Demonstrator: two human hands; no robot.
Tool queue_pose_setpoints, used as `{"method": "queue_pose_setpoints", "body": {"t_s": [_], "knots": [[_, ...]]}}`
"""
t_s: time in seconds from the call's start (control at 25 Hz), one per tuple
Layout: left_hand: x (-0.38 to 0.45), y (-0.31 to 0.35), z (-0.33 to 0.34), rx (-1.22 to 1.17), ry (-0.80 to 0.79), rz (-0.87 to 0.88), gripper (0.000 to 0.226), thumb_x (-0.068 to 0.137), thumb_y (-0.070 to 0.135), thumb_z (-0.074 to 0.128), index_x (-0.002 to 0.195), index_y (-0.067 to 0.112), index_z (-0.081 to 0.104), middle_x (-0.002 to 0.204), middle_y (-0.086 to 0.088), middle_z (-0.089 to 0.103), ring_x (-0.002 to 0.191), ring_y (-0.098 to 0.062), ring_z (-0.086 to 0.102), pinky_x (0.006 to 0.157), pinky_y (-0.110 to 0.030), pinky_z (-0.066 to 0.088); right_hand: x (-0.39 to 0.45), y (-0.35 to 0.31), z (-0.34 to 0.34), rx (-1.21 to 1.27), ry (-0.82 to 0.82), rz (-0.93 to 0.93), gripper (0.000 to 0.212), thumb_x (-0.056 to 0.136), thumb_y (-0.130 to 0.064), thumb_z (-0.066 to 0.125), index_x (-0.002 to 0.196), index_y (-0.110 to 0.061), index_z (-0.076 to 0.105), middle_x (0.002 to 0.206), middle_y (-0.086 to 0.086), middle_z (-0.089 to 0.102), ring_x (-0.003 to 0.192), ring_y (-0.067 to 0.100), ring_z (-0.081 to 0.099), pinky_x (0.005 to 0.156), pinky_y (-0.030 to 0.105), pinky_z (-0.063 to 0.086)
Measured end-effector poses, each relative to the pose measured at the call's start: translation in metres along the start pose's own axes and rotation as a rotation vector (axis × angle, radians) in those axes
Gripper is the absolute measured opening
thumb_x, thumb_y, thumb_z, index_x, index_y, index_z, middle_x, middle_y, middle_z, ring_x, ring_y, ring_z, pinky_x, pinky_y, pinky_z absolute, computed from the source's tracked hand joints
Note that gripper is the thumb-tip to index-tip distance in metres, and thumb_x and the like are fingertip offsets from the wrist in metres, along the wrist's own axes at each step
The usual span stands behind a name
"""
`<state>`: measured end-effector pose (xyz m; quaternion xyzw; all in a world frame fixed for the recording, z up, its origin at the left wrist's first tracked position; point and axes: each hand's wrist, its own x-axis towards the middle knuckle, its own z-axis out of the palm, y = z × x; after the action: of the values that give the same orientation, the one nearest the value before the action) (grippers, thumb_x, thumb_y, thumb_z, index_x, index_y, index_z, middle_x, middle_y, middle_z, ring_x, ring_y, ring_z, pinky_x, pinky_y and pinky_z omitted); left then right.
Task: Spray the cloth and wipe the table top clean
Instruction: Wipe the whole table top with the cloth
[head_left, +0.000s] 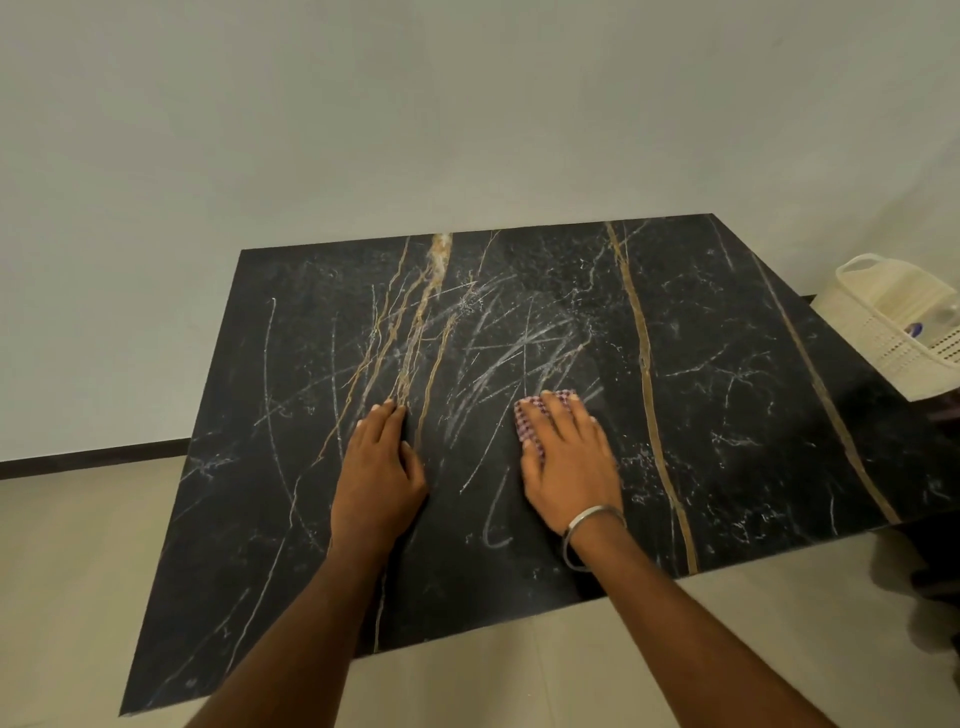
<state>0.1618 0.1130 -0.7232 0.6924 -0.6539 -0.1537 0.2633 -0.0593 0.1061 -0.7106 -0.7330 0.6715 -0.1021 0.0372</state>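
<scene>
A black marble table top (727, 405) with gold and white veins carries white chalk-like scribbles (514, 338) across its middle. My right hand (569, 462), with a metal bangle on the wrist, presses flat on a small pink-and-white checked cloth (525, 422) just below the scribbles. Only the cloth's far and left edges show past my fingers. My left hand (382, 467) lies flat on the bare table to the left of the cloth, fingers together, holding nothing.
A cream plastic basket (893, 332) stands at the table's right edge with a bottle-like object (935, 319) inside. A pale wall runs behind the table. Tiled floor shows to the left and in front.
</scene>
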Motion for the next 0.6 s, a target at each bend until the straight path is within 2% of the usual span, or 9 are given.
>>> {"method": "queue_pose_setpoints", "body": {"t_s": [0.08,0.16,0.28,0.48,0.6], "knots": [[-0.001,0.001,-0.001,-0.004,-0.007,-0.008,0.052,0.096,0.021,0.045,0.148,0.017,0.035,0.155,-0.001,0.033,0.144,-0.014,0.024,0.119,-0.04,0.023,0.012,0.025,-0.001,-0.027,0.004,0.069,0.053,0.097,-0.038,0.027,0.15,-0.029,0.022,0.159,-0.003,0.019,0.147,0.021,0.009,0.12,0.044,0.015],[-0.001,0.002,-0.001,0.009,0.002,-0.003,0.052,0.096,0.02,0.044,0.147,0.016,0.035,0.154,-0.001,0.033,0.144,-0.014,0.024,0.12,-0.038,0.021,0.021,0.04,-0.001,-0.044,0.033,0.139,0.054,0.095,-0.038,0.026,0.148,-0.027,0.027,0.157,-0.001,0.024,0.146,0.023,0.014,0.118,0.045,0.02],[0.001,0.005,-0.001,0.03,0.012,0.002,0.053,0.096,0.019,0.045,0.147,0.014,0.035,0.154,-0.002,0.033,0.144,-0.014,0.024,0.12,-0.035,0.018,0.025,0.03,0.002,-0.048,0.066,0.196,0.053,0.094,-0.036,0.029,0.146,-0.026,0.033,0.155,0.0,0.029,0.145,0.026,0.016,0.116,0.046,0.023],[0.0,0.006,-0.003,0.025,0.004,-0.01,0.054,0.096,0.019,0.045,0.148,0.017,0.033,0.155,0.0,0.031,0.144,-0.013,0.022,0.119,-0.032,0.015,0.026,-0.023,0.007,0.001,0.028,0.064,0.052,0.096,-0.036,0.03,0.147,-0.028,0.029,0.156,-0.002,0.026,0.146,0.025,0.013,0.118,0.044,0.019],[0.001,0.003,-0.002,0.028,-0.001,-0.01,0.055,0.096,0.021,0.045,0.149,0.019,0.032,0.156,0.002,0.03,0.145,-0.011,0.022,0.12,-0.033,0.016,0.033,-0.014,0.006,0.018,0.0,-0.011,0.051,0.098,-0.036,0.03,0.148,-0.03,0.027,0.157,-0.004,0.022,0.147,0.022,0.01,0.119,0.041,0.014]]}}
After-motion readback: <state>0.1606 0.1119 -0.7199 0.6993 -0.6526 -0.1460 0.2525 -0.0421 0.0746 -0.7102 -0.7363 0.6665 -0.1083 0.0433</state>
